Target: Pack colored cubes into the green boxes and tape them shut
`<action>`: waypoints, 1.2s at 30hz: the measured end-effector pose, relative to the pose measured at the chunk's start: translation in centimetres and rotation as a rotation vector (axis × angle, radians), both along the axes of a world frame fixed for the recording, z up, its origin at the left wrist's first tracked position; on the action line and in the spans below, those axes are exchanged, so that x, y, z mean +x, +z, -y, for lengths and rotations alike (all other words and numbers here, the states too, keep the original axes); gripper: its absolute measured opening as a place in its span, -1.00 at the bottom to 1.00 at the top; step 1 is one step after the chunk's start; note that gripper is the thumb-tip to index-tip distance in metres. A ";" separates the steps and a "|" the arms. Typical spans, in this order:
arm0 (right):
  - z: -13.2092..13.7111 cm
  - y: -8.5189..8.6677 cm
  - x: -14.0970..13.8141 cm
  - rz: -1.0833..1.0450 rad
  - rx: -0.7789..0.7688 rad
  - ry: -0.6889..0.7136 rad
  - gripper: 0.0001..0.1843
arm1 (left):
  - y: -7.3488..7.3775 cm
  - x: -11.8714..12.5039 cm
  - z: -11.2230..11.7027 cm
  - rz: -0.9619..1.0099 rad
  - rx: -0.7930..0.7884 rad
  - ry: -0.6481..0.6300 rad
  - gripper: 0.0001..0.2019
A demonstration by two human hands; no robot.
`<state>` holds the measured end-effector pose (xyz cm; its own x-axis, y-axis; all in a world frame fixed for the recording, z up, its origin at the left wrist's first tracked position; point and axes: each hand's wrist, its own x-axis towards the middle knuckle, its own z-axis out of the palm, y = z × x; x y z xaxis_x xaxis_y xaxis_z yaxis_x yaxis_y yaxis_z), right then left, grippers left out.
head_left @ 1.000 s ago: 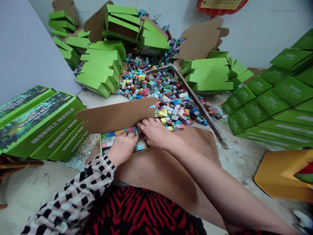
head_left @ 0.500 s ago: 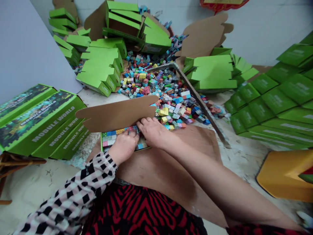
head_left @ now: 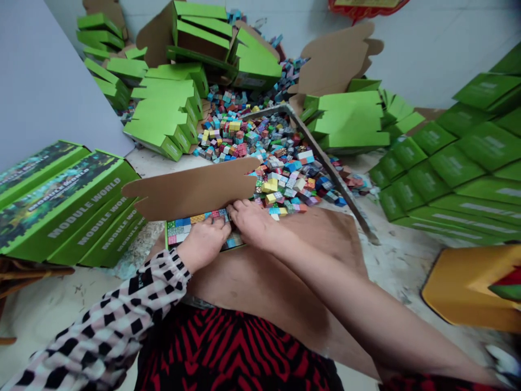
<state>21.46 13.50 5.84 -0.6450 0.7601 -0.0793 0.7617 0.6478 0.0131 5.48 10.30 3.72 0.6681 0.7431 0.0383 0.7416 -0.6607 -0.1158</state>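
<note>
An open green box (head_left: 167, 240) lies in front of me on a brown cardboard sheet (head_left: 260, 282), its brown lid flap (head_left: 191, 190) standing up behind it. Rows of small coloured cubes (head_left: 183, 227) fill the box. My left hand (head_left: 203, 241) and my right hand (head_left: 253, 222) rest side by side on the cubes near the box's right end, fingers curled down onto them. I cannot see whether either hand holds a cube. A loose heap of coloured cubes (head_left: 268, 157) spreads just beyond the box.
Closed green "MODULE WORLD" boxes (head_left: 69, 201) are stacked at the left. Folded empty green boxes (head_left: 166, 114) pile up behind the heap and at the right (head_left: 451, 163). A metal strip (head_left: 329, 174) crosses the cubes. A yellow object (head_left: 472, 288) sits at the right.
Both hands stay pressed on the cubes in the box with only slight finger shifts. The view has moved a little.
</note>
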 end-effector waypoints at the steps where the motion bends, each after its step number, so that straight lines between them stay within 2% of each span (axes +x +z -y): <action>1: 0.1 -0.4 0.1 -0.016 0.010 -0.012 -0.61 | -0.1 0.0 0.0 0.017 0.001 0.007 -0.78; 7: 1.6 -3.4 1.8 -0.274 0.112 -0.084 -0.52 | -0.2 -0.1 0.0 0.043 -0.001 0.012 -0.80; 10: 1.8 -4.3 2.6 -0.402 0.100 -0.073 -0.55 | -0.1 -0.1 0.1 0.053 -0.008 0.013 -0.80; 17: 1.5 -3.4 2.5 -0.262 0.065 -0.075 -0.61 | -0.7 -0.2 0.0 0.109 0.024 0.029 -0.78; 20: 1.5 -3.2 2.4 -0.301 0.069 -0.070 -0.64 | -0.7 -0.1 -0.2 0.120 0.063 0.022 -0.78; 29: 1.5 -6.1 2.5 -0.536 0.042 -0.139 -0.68 | -0.2 1.3 -0.3 0.028 0.083 0.159 -0.72; 33: 1.7 -6.3 2.7 -0.623 -0.026 -0.125 -0.63 | 0.1 1.6 -0.1 -0.052 0.042 0.134 -0.72; 36: 2.0 -6.2 2.8 -0.652 -0.086 -0.128 -0.58 | 0.3 1.9 0.0 -0.030 0.028 0.163 -0.72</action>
<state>24.30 11.55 -0.39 -0.4867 0.8420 0.2327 0.6667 0.5302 -0.5239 7.38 10.30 4.02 0.5403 0.8404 0.0424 0.8344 -0.5286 -0.1561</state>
